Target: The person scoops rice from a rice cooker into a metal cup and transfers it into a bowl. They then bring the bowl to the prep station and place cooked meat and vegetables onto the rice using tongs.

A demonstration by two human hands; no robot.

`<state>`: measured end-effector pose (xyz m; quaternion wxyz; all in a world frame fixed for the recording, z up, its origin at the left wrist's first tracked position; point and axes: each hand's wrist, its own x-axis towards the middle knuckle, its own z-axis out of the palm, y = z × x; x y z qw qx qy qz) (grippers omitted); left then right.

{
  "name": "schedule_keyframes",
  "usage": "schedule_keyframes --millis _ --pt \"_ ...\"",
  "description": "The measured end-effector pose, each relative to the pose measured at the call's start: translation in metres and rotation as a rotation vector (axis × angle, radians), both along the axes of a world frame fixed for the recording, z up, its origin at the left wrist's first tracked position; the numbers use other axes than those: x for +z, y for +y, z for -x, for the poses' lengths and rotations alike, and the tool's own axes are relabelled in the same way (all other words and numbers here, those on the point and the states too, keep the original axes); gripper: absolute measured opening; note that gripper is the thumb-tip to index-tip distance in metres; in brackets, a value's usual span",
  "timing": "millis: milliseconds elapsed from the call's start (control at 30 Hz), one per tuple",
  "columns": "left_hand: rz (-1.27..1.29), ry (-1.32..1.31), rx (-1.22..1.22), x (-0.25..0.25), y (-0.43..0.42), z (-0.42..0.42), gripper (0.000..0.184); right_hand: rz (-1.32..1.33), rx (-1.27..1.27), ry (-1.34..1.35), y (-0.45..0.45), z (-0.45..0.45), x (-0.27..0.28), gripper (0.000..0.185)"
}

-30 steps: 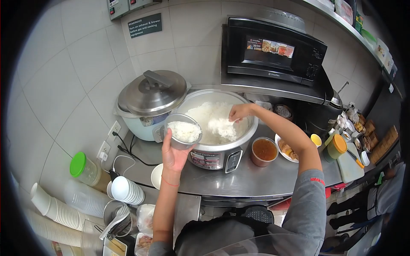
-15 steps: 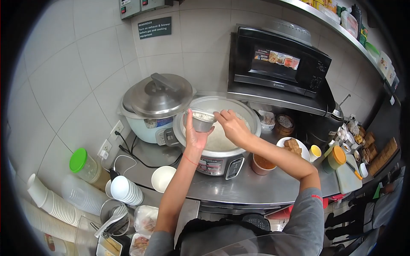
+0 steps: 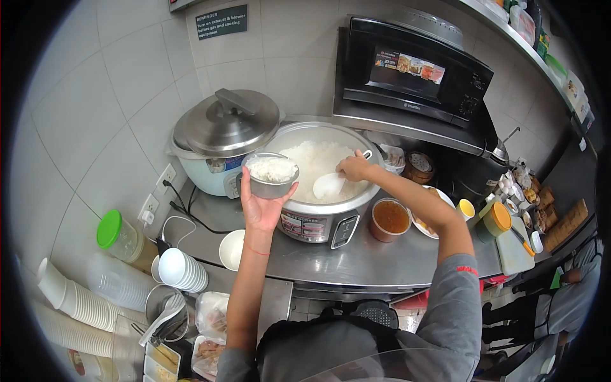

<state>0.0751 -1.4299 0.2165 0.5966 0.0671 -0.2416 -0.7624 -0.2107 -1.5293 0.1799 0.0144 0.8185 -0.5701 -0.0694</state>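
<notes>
My left hand [image 3: 264,207] holds a round metal bowl [image 3: 270,188] heaped with white rice [image 3: 272,169], beside the near left rim of a large rice cooker [image 3: 312,223]. Its thumb lies along the bowl's left side. My right hand [image 3: 354,168] is closed around the handle of a white rice paddle [image 3: 328,185], whose blade rests low over the cooked rice [image 3: 318,156] in the open pot. The handle's end sticks out past my fingers.
Left of the pot stands a lidded second cooker [image 3: 223,137]. A tub of orange-brown sauce [image 3: 390,219] and a white plate of food [image 3: 420,226] sit at right. White bowls [image 3: 181,267] are stacked at lower left. A microwave [image 3: 414,73] is behind. People [image 3: 560,305] stand at far right.
The bowl has moved left, away from over the pot, and tilts toward me, showing its rice. My right hand has left the bowl's rim and lowered the paddle toward the pot's rice.
</notes>
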Motion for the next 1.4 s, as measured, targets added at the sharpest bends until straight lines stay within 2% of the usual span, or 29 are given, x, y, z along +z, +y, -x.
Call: schedule_keyframes --millis 267,367,467,567,767,867,967,1033,1133,1233,1333,1400 --pt "-0.007 0.025 -0.058 -0.006 0.001 -0.005 0.072 -0.228 0.194 -0.044 0.012 -0.009 0.021 0.019" --pt "-0.012 0.015 -0.061 -0.008 -0.001 -0.009 0.071 -0.449 0.076 -0.042 0.017 -0.013 0.036 0.017" --pt "-0.009 -0.015 -0.05 -0.007 -0.002 -0.011 0.069 -0.794 0.062 -0.299 -0.014 0.012 0.01 0.018" --pt "0.013 -0.058 -0.053 -0.007 -0.003 -0.014 0.067 -0.829 0.092 -0.403 -0.018 0.025 0.012 0.02" --pt "-0.013 -0.156 -0.005 -0.018 -0.008 0.007 0.065 -0.562 0.023 -0.769 -0.011 0.023 0.062 0.019" --pt "-0.075 -0.158 -0.003 -0.026 -0.023 0.033 0.066 -0.26 -0.042 -0.817 0.021 -0.015 0.088 0.019" --pt "-0.091 -0.068 -0.065 -0.034 -0.049 0.043 0.076 0.436 0.186 -0.669 0.043 -0.046 0.058 0.016" --pt "-0.047 -0.107 -0.065 -0.023 -0.052 0.045 0.073 0.54 0.226 -0.554 0.079 -0.072 0.062 0.033" --pt "-0.057 -0.124 -0.075 -0.012 -0.051 0.047 0.071 0.662 0.272 -0.442 0.104 -0.09 0.066 0.043" --pt "-0.059 -0.116 -0.112 -0.012 -0.046 0.04 0.073 0.641 0.28 -0.435 0.112 -0.092 0.063 0.038" --pt "-0.041 -0.084 -0.102 -0.011 -0.035 0.031 0.073 0.31 0.179 -0.76 0.071 -0.063 0.069 0.03" --pt "-0.03 -0.056 -0.096 -0.01 -0.03 0.021 0.073 0.155 -0.073 -0.823 0.043 -0.045 0.075 0.028"
